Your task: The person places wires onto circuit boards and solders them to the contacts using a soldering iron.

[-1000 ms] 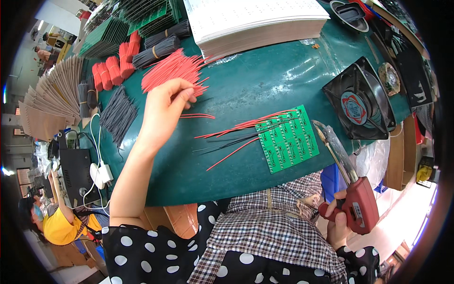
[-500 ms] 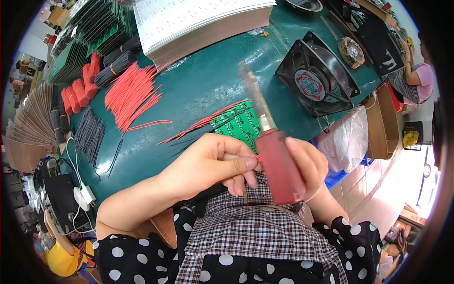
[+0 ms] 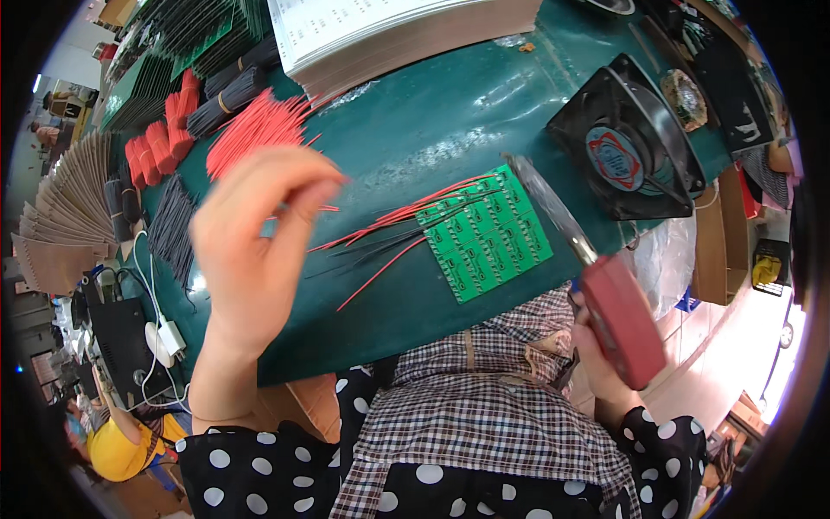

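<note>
My left hand (image 3: 264, 238), blurred by motion, is raised over the near side of a pile of red wires (image 3: 255, 130). Its fingers curve toward the thumb, and I cannot make out anything between them. At the right, over the table's front edge, my right hand (image 3: 596, 359) is closed round the red handle of a soldering iron (image 3: 618, 316). The iron's metal shaft slants up and left beside a green circuit-board panel (image 3: 488, 246). Red and black wires (image 3: 389, 216) reach from the panel's left part across the table, with one red wire lower down.
Black wires (image 3: 170, 229) and bundled wires (image 3: 158, 147) lie at the left. A paper stack (image 3: 415, 48) stands at the back, near stacked green boards (image 3: 143, 99). Right of the panel stands a black fan (image 3: 618, 147). A person in yellow (image 3: 121, 445) is at lower left.
My left hand has left the board panel and moved left toward the red wires. My right hand has carried the soldering iron right and down, uncovering the panel and a red wire at its left edge.
</note>
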The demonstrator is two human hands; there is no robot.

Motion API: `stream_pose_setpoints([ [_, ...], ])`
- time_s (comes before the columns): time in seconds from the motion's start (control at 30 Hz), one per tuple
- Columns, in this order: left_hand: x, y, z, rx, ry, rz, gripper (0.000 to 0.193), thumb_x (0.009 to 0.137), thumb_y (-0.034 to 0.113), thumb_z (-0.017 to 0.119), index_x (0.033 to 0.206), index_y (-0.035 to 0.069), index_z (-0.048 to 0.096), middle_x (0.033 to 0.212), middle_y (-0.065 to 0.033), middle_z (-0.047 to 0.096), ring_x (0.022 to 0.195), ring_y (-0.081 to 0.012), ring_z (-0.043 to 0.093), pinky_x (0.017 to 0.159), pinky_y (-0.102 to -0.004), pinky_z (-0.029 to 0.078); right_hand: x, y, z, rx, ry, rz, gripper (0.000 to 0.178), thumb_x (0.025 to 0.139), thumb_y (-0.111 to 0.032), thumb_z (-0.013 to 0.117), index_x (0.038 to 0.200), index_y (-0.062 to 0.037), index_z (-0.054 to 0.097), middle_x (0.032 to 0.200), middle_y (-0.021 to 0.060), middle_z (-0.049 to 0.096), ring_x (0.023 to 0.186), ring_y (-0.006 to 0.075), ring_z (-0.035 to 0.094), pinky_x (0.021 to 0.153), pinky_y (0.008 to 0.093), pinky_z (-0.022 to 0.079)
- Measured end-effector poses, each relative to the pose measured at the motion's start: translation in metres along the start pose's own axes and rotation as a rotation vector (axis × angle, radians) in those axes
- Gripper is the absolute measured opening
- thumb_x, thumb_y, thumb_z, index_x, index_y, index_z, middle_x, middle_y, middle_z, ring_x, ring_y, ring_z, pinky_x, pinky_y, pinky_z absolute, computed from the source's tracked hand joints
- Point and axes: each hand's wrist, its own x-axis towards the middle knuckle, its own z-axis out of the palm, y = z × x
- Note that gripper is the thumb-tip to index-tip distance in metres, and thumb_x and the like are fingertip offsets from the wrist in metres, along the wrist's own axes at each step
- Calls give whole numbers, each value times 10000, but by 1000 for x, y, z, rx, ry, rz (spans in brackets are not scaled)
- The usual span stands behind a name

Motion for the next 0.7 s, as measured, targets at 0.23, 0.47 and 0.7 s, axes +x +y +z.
stream_pose_setpoints([
  [0.23,-29,-2,55,234,-192,509,207,633,34,647,833,-16,645,798,-93,587,669,-198,588,550,-292,473,-11,-19,-17,946,-151,706,409,754,-166,712,1051,49,532,871,82,556,525,138,518,499,241,402],
  [0.47,-34,-12,70,176,-103,569,305,566,77,634,851,-32,657,769,-77,570,610,-170,564,486,-254,445,-22,-20,-21,995,-209,635,458,768,-203,695,1101,43,500,927,96,546,634,140,545,571,240,434],
  [0.7,-34,-16,72,113,-145,500,314,555,76,636,853,-20,661,770,-74,567,622,-175,563,494,-261,450,-17,-23,-21,1199,-270,744,521,758,-106,714,1204,39,487,1061,119,581,832,156,593,684,254,494],
])
